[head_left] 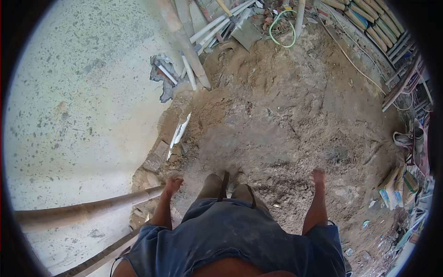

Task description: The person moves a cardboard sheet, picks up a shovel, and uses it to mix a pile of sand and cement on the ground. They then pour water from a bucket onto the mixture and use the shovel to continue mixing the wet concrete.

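My left hand (174,183) hangs beside my left thigh, fingers loosely bent and apart, with nothing visible in it. Close by it in this view is the end of a bamboo pole (106,206), which overlaps the wrist area. On the other side my right hand (318,175) is held out over the dirt floor (286,143), its fingers loosely apart and holding nothing that shows. A blue shirt (230,231) and dusty trousers (210,186) cover my body between the two hands.
A speckled pale wall (83,115) stands on the left, with a white broken strip (179,134) near its foot. Ahead lie a shovel blade (248,34), a wooden post (184,44) and a green hose loop (282,45). Stacked sacks (376,25) and paper bags (394,187) line the right.
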The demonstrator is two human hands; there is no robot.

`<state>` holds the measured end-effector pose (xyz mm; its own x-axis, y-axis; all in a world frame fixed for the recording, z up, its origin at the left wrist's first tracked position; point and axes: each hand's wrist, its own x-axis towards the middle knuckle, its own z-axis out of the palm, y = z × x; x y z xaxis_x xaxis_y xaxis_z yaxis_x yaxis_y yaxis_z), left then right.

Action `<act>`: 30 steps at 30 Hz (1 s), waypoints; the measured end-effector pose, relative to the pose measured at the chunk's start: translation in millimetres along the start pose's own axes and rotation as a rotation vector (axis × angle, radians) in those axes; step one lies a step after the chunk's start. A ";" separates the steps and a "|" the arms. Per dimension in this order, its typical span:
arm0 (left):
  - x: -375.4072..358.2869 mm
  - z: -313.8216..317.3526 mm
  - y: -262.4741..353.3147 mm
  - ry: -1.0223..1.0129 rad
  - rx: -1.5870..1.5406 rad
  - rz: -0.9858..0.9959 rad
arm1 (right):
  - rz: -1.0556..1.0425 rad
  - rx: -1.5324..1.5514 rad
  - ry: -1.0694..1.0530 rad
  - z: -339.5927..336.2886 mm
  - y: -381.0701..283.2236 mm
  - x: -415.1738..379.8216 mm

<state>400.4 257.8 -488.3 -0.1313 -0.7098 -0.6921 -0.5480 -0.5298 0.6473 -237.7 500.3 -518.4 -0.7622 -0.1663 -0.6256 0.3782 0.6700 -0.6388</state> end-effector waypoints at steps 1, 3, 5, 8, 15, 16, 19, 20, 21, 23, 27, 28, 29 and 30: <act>-5.0 0.0 6.7 0.011 -0.028 -0.022 | -0.044 -0.021 -0.107 32.5 -31.3 13.8; -4.7 -0.7 11.3 -0.004 -0.040 -0.058 | -0.226 -0.187 -0.263 107.2 -95.8 14.6; 0.8 -2.8 32.4 0.003 -0.055 -0.115 | -0.409 -0.293 -0.410 176.9 -137.6 15.2; 49.9 -19.6 50.2 -0.041 -0.094 -0.061 | -0.631 -0.499 -0.626 254.3 -193.9 -7.1; 170.0 -78.5 322.8 0.163 -0.230 0.528 | -0.596 -0.432 -0.821 352.0 -326.0 -40.5; 179.1 -87.3 374.2 0.184 -0.233 0.671 | -0.634 -0.377 -0.830 364.3 -353.3 -41.8; 197.1 -103.5 512.6 0.434 -0.293 1.010 | -0.722 -0.306 -0.844 403.5 -442.0 -44.3; 197.4 -105.7 554.3 0.532 -0.260 1.072 | -0.769 -0.298 -0.857 418.1 -471.1 -42.4; 197.3 -107.2 588.0 0.632 -0.228 1.127 | -0.767 -0.301 -0.856 434.2 -496.1 -38.7; 207.3 -110.8 636.9 0.787 -0.123 1.169 | -0.810 -0.217 -0.875 469.8 -546.4 -24.7; 240.3 -103.1 670.5 0.929 -0.365 1.177 | -0.917 -0.307 -0.876 541.3 -636.8 9.7; 243.7 -100.3 673.5 0.941 -0.437 1.223 | -0.956 -0.373 -0.840 557.7 -656.5 16.7; 243.3 -102.1 673.2 0.934 -0.372 1.176 | -1.006 -0.445 -0.797 573.8 -683.3 24.5; 245.3 -100.6 673.0 0.956 -0.396 1.172 | -1.097 -0.461 -0.740 593.4 -708.5 30.7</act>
<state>82.5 -319.7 -190.2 0.3251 -0.7375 0.5919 -0.2553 0.5342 0.8059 -217.2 -408.9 -350.6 -0.0484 -0.9947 -0.0902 -0.5366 0.1020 -0.8376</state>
